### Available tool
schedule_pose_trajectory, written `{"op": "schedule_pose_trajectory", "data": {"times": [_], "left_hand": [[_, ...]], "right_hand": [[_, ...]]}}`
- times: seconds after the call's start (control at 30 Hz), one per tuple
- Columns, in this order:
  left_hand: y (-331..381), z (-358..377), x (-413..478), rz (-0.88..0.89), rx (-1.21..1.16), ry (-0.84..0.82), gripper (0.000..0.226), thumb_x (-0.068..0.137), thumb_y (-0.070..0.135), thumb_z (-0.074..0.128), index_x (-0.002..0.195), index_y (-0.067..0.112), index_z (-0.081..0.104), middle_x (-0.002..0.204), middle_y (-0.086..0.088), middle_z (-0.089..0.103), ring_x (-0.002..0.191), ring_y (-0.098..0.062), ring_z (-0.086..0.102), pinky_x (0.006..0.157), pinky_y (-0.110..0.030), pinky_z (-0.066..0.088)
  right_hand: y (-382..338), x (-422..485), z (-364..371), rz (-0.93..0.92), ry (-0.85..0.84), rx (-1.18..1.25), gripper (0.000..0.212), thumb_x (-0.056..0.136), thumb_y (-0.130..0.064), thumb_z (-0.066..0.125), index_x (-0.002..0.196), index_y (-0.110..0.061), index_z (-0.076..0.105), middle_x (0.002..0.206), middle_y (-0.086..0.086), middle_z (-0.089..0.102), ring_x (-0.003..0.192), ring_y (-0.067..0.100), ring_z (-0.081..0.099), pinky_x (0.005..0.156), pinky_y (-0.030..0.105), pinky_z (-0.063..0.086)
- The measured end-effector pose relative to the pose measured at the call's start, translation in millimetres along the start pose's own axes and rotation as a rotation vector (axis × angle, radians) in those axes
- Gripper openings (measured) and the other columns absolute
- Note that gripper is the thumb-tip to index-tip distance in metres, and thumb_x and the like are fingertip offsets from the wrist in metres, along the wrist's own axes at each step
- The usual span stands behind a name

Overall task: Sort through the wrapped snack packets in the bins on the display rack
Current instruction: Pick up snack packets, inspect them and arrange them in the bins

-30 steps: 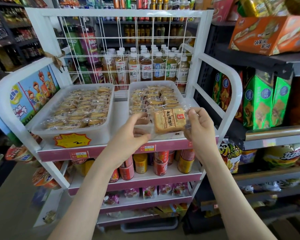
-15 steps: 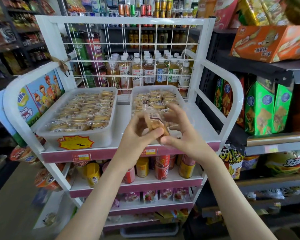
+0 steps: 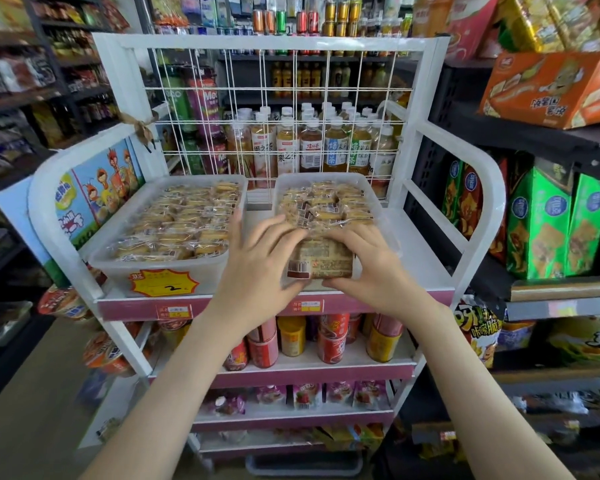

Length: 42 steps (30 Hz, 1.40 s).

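Note:
A clear-wrapped snack packet with its barcode side up sits between my hands at the front of the right bin. My left hand holds its left edge and my right hand holds its right edge, fingers curled around it. The right bin holds several more wrapped packets behind. The left bin is full of similar wrapped packets and stands to the left, untouched. Both bins sit on the top shelf of the white display rack.
A yellow price tag is stuck on the left bin's front. A wire grid closes the rack's back, with drink bottles behind it. Cans fill the shelf below. Boxed snacks crowd the dark shelving at right.
The packet was held up face-on with its label showing, then turned over between both hands. It now lies lower at the right bin's front, barcode up, and the view has moved closer.

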<state>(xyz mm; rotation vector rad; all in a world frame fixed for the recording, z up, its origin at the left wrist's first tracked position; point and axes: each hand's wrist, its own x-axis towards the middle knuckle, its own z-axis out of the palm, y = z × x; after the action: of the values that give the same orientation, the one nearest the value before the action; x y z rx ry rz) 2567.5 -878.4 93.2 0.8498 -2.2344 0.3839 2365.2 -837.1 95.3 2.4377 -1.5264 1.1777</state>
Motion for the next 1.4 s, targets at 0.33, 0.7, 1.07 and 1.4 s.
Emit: {"op": "schedule_pose_trajectory", "data": {"times": [0.33, 0.7, 1.07, 1.4], "left_hand": [[16, -23, 53, -0.401, -0.426, -0.113, 0.057, 0.080, 0.041, 0.072, 0.126, 0.016, 0.050, 0.120, 0.001, 0.053, 0.106, -0.012, 0.055, 0.086, -0.024, 0.044], [-28, 14, 71, -0.321, -0.213, -0.652, 0.067, 0.094, 0.048, 0.052, 0.152, 0.026, 0.026, 0.155, 0.002, 0.031, 0.141, -0.017, 0.030, 0.116, -0.042, 0.020], [-46, 48, 88, -0.377, 0.115, -1.068, 0.076, 0.086, 0.070, 0.046, 0.150, 0.048, 0.010, 0.161, 0.004, -0.019, 0.146, -0.033, -0.018, 0.107, -0.071, -0.013], [-49, 52, 89, -0.392, 0.096, -1.146, 0.075, 0.091, 0.066, 0.041, 0.150, 0.047, -0.001, 0.158, 0.003, -0.024, 0.146, -0.032, -0.021, 0.114, -0.065, -0.005]], "right_hand": [[1, 28, 3, -0.061, 0.130, -0.368, 0.055, 0.075, -0.036, 0.069, 0.125, -0.015, 0.057, 0.115, 0.002, 0.062, 0.104, 0.027, 0.053, 0.086, 0.037, 0.038], [31, 48, -17, 0.465, 0.014, 0.657, 0.054, 0.086, -0.001, 0.066, 0.118, -0.029, 0.033, 0.119, 0.008, 0.053, 0.099, 0.021, 0.062, 0.073, 0.032, 0.057], [41, 48, -2, 0.490, -0.114, 0.506, 0.034, 0.080, 0.000, 0.072, 0.099, -0.008, 0.045, 0.104, 0.009, 0.061, 0.085, 0.022, 0.063, 0.074, 0.038, 0.054], [52, 46, -8, 0.245, -0.563, 0.034, 0.022, 0.100, -0.025, 0.047, 0.091, -0.007, 0.053, 0.089, -0.003, 0.053, 0.090, 0.017, 0.047, 0.089, 0.035, 0.038]]}}
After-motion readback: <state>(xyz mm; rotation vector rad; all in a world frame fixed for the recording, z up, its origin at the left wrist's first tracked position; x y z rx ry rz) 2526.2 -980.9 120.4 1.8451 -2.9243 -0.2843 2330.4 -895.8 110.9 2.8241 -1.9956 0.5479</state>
